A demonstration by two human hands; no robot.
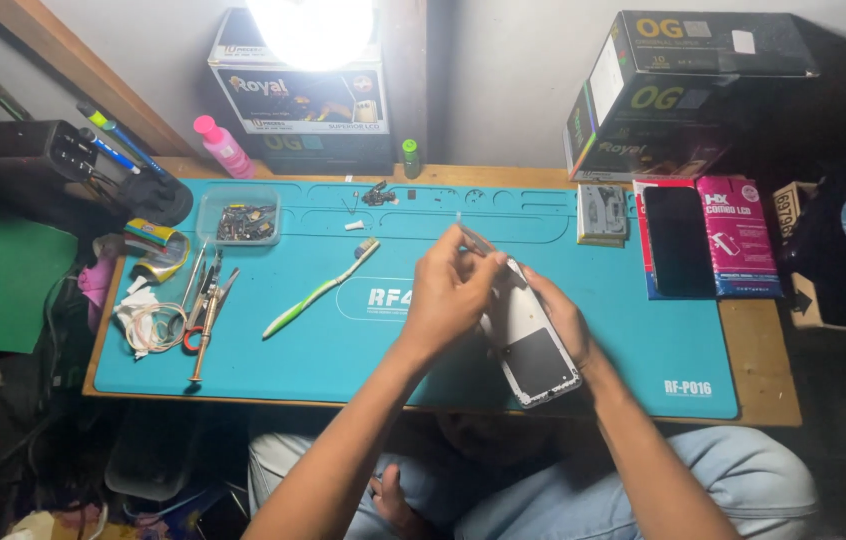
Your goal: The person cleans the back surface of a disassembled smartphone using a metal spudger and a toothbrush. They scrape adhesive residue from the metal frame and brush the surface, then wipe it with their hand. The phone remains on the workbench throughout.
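My left hand [448, 290] pinches thin metal tweezers [474, 239], tips pointing up and back, just above the top end of an opened phone [531, 345]. The phone shows a white inner frame and a dark square panel, and is tilted over the teal work mat [343, 340]. My right hand [565, 318] grips the phone along its right side from underneath. The two hands are close together at the middle of the mat.
A green toothbrush [321, 290] lies left of the hands. Farther left are a clear parts box [238, 218], scissors and hand tools [205, 305], and a pink bottle [224, 147]. A black screen panel [679, 240], a pink package [738, 237] and cardboard boxes [678, 95] sit to the right.
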